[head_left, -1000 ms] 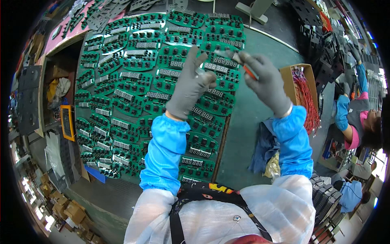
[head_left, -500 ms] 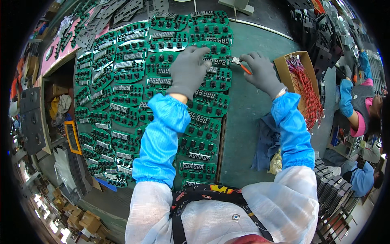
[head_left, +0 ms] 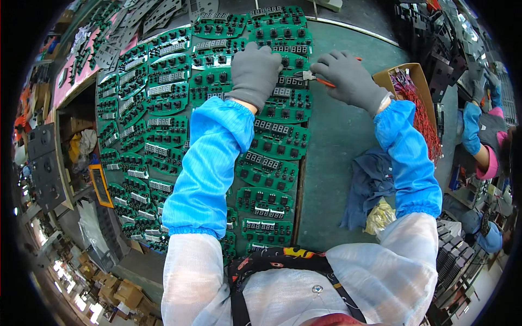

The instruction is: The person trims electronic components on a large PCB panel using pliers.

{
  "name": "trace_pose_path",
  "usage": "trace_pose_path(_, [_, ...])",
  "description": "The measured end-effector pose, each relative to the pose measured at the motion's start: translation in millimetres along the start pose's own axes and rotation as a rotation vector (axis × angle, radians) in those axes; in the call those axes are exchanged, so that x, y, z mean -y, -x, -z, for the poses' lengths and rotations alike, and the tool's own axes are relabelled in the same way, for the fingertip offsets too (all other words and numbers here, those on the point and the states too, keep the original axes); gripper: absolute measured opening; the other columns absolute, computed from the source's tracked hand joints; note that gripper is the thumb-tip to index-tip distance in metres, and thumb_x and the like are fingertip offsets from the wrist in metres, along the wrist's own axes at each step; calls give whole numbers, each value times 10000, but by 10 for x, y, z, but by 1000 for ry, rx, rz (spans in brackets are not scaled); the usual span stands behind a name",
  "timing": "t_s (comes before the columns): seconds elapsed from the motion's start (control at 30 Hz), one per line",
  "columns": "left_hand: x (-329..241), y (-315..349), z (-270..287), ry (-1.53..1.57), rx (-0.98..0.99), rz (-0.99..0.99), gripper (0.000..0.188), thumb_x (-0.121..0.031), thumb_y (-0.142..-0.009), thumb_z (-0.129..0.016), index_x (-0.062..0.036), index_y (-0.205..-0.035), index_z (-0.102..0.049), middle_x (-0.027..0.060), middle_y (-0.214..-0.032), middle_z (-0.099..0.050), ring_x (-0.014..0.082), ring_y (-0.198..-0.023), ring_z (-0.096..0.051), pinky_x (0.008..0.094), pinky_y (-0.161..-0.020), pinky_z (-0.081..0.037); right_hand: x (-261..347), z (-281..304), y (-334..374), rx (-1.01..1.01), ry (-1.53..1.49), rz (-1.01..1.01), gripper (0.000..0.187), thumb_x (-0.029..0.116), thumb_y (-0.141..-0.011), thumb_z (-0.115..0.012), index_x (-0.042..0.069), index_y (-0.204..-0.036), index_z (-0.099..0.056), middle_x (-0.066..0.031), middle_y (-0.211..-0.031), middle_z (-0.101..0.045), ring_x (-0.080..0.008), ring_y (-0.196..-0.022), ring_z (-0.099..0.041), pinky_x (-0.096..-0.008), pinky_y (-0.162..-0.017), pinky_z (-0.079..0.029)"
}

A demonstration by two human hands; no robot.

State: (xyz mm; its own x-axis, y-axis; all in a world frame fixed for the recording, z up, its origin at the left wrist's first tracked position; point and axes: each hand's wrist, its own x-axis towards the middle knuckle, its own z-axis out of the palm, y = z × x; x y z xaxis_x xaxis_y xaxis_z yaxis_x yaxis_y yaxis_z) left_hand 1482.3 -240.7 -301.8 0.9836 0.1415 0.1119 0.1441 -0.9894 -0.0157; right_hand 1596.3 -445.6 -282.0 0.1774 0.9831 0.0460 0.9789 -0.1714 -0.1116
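Head view showed us the right fingers curled around a pair of orange-handled pliers, bent closely enough to grip the handles. One handle ran below the knuckles and the end of the other poked out above the gloved right hand. The metal tip pointed left, over the right edge of the nearest green circuit boards; we could not tell whether it touched one.

The left fingers were bent and drawn close to one another over the same column of boards, their tips turned down and hidden behind the gloved left hand. We could not tell whether they pinched anything or merely hung above a board.

Around the hands, the boards lay in rows across the left part of the green tabletop, each with a digit display and black buttons. Blue oversleeves covered both forearms. To the right, just beside the right wrist, we saw a cardboard box filled with red wires. Nearer the body lay a dark blue cloth and, beside it, a crumpled yellowish bag. Farther right, a co-worker's blue sleeve showed.
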Motion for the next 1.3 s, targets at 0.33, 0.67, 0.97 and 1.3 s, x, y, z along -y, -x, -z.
trace_pose_path(0.33, [26, -27, -80, 1, -184, -24, 172, -383, -764, -693, -212, -759, -704, -17, -742, -623, 224, -822, -592, 370, -608, -505, 177, -17, 140, -20, 27, -116, 380, 130, -722, -668, 133, -1085, -553, -52, -990, -540, -247, -980, -532, -374, -790, -410])
trace_pose_path(0.67, [9, -16, -130, 39, -224, -29, 281, -452, -764, -678, -177, -709, -684, -3, -707, -613, 227, -805, -594, 378, -605, -501, 73, -91, 22, 12, -4, -20, 421, 90, -705, -662, 126, -1113, -567, -57, -999, -548, -263, -982, -534, -392, -811, -427])
trace_pose_path(0.97, [-19, 17, -268, 50, -362, -41, 285, -440, -754, -685, -168, -676, -658, 5, -680, -591, 224, -767, -576, 379, -569, -469, 148, -103, 122, 18, -203, -10, 410, 75, -701, -667, 107, -1099, -573, -82, -977, -548, -296, -973, -544, -409, -762, -471])
trace_pose_path(1.3, [168, -21, 27, 156, -73, 99, 276, -458, -781, -673, -291, -997, -714, -11, -899, -678, 256, -941, -605, 407, -744, -520, 490, 242, 213, -160, -319, -188, 408, 59, -706, -662, 108, -1107, -602, -100, -1003, -586, -312, -960, -572, -404, -799, -490])
